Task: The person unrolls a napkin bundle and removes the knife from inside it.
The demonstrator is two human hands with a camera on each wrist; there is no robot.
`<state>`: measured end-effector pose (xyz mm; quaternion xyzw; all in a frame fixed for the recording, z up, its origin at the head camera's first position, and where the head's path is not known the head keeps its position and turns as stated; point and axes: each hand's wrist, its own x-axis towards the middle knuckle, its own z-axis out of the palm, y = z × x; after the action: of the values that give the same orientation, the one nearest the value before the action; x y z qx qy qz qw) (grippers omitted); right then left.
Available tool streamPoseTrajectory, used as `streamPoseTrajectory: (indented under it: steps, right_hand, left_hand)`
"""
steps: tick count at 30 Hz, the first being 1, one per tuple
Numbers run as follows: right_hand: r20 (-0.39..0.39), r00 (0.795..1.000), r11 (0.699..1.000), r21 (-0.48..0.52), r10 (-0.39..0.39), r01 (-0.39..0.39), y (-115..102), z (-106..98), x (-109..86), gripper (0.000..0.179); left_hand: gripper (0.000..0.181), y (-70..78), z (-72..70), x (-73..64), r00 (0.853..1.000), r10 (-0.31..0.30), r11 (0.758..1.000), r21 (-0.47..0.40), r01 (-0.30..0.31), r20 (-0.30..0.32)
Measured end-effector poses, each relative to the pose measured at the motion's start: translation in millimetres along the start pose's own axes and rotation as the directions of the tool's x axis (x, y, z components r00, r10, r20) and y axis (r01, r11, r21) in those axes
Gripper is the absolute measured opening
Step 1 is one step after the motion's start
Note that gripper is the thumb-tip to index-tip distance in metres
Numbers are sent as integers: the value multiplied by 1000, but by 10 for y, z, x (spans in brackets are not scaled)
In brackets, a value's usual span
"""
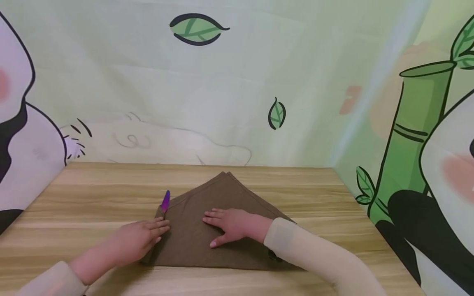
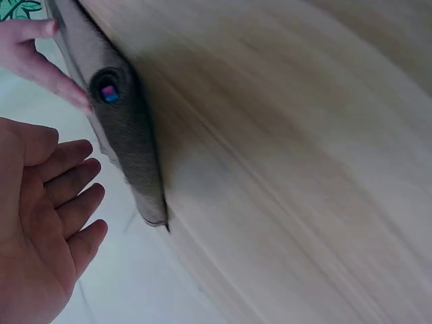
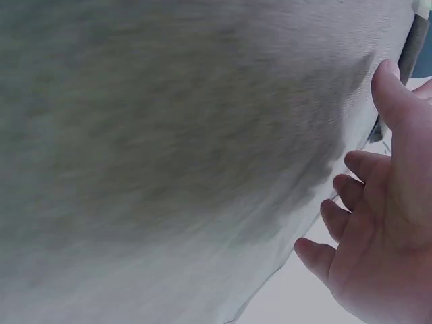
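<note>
A brown cloth [image 1: 222,193], folded to a triangle with its point toward the wall, lies on the wooden table. Its left edge is turned over into a roll, and a narrow purple piece [image 1: 166,200] with a pointed tip sticks out of the roll's far end. Inside the roll's near end, something pink and blue [image 2: 109,93] shows; its kind is hidden. My left hand [image 1: 137,240] lies along the rolled edge, fingers extended. Spread over the middle of the cloth, my right hand [image 1: 233,225] has its fingers straight and its thumb apart.
The wooden table [image 1: 92,193] reaches back to a printed backdrop [image 1: 237,82] with leaves, bamboo and pandas. A small dark item [image 1: 273,255] is partly visible under the right sleeve [image 1: 314,250].
</note>
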<state>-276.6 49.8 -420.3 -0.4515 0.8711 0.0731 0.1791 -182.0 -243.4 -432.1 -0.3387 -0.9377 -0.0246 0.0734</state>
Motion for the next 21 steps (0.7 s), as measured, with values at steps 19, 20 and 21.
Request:
streamPoseTrajectory:
  steps: [19, 20, 21]
  right_hand:
    - [-16, 998, 998, -39, -57, 56, -245, 20, 280, 83]
    - [-17, 998, 998, -38, -57, 57, -243, 15, 278, 83]
    - [-19, 998, 998, -41, -57, 57, -241, 11, 277, 83]
  left_hand:
    - [35, 49, 146, -61, 995, -39, 999, 8, 39, 96]
    - [34, 37, 146, -70, 995, -41, 999, 15, 40, 88]
    - [33, 24, 143, -78, 996, -42, 999, 21, 41, 80]
